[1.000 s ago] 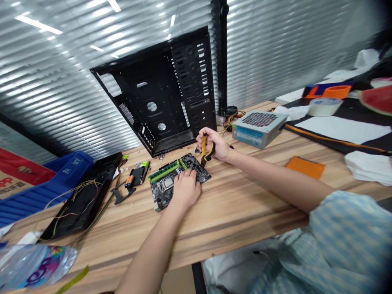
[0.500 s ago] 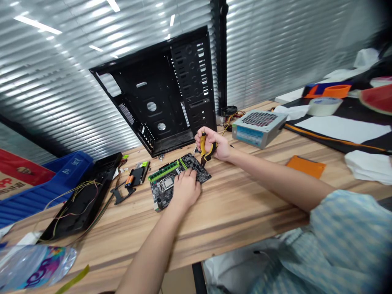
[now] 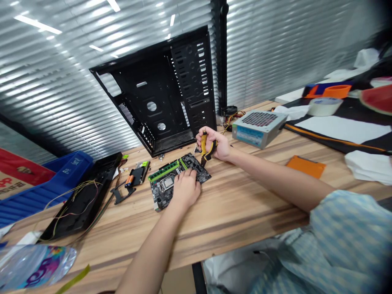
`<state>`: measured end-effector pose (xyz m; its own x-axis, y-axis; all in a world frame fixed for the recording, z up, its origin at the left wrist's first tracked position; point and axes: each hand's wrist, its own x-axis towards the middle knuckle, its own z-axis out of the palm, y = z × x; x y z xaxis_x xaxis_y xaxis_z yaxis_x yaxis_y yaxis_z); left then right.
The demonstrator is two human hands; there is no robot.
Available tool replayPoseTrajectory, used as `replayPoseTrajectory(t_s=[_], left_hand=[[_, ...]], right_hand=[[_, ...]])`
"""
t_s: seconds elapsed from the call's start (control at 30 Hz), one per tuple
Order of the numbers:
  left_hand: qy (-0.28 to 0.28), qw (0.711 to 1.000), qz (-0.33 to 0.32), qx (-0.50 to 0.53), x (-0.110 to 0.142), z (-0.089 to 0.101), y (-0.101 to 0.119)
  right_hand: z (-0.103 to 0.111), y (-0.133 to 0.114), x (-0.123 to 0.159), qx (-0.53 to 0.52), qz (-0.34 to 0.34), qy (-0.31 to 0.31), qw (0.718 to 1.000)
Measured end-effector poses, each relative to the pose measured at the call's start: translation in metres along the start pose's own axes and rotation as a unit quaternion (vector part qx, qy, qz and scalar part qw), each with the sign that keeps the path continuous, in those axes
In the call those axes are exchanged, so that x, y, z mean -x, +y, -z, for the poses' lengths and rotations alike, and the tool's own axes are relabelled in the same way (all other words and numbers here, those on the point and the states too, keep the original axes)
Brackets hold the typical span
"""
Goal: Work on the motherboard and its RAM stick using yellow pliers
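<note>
My left hand (image 3: 186, 188) rests on a small computer motherboard (image 3: 192, 165), its fingers curled down over the board's middle. A green-topped RAM stick (image 3: 163, 170) sits in a slot along the board's far side, and a CPU socket (image 3: 167, 183) lies near my left fingers. My right hand (image 3: 217, 145) grips yellow-and-black-handled pliers (image 3: 203, 144) just beyond the board's right corner. The pliers' jaws are hidden by my fingers.
An open black PC case (image 3: 159, 102) stands at the wooden table's (image 3: 245, 200) far edge. A power supply unit (image 3: 259, 130) sits to its right. To the left lie a black case panel (image 3: 85, 200) with thin wires and a blue crate (image 3: 39, 192).
My right hand and the pliers have shifted very slightly. My left hand and the motherboard stay in place.
</note>
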<state>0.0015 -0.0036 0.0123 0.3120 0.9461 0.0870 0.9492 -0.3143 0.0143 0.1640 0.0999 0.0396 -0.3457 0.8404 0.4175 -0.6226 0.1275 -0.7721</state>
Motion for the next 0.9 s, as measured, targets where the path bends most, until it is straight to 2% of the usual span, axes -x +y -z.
replayPoseTrajectory(t_s=[0.37, 0.57, 0.7, 0.83, 0.9], left_hand=[[0.005, 1.0, -0.003, 0.012, -0.001, -0.003, 0.0], [0.01, 0.999, -0.042, 0.028, -0.006, -0.01, -0.006], [0.004, 0.997, -0.065, 0.05, -0.008, -0.009, -0.009], [-0.011, 0.996, -0.059, 0.063, -0.011, -0.002, -0.009], [-0.01, 0.996, -0.056, 0.069, -0.015, 0.01, -0.008]], right_hand=[[-0.014, -0.017, -0.005, -0.01, 0.028, -0.016, 0.999], [-0.028, -0.022, -0.037, 0.01, 0.06, -0.019, 0.998], [-0.039, -0.02, -0.06, 0.018, 0.063, -0.042, 0.997], [-0.048, -0.018, -0.079, 0.025, 0.07, -0.048, 0.996], [-0.05, -0.018, -0.087, 0.026, 0.076, -0.047, 0.996]])
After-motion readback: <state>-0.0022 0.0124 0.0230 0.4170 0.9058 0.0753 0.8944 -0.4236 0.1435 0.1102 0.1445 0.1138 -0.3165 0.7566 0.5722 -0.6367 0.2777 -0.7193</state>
